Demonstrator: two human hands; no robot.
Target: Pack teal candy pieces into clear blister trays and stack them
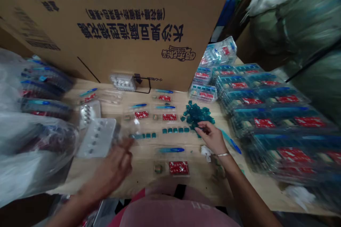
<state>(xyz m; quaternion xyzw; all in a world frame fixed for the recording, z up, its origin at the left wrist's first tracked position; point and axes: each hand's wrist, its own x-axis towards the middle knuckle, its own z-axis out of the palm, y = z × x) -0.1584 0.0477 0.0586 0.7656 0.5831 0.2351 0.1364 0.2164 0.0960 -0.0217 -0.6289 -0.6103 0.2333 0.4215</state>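
Observation:
My right hand point(211, 137) rests at the lower edge of a heap of small teal square pieces point(196, 116), its fingertips on or just over them, with a metal bracelet point(223, 154) on the wrist. My left hand point(113, 170) is blurred, fingers spread, at the edge of a clear plastic blister tray point(97, 138). A row of teal pieces point(176, 130) lies on the wooden table point(145, 158) between my hands. A blue-handled tool point(172, 150) and a red card point(178, 167) lie nearer me. A crumpled white scrap point(205, 152) sits by my right wrist.
A large printed cardboard box point(117, 32) stands along the table's back. Stacks of clear packs with red cards point(269, 120) fill the right side. Plastic bags of packs point(34, 142) lie at left. A green sack point(287, 25) sits at upper right.

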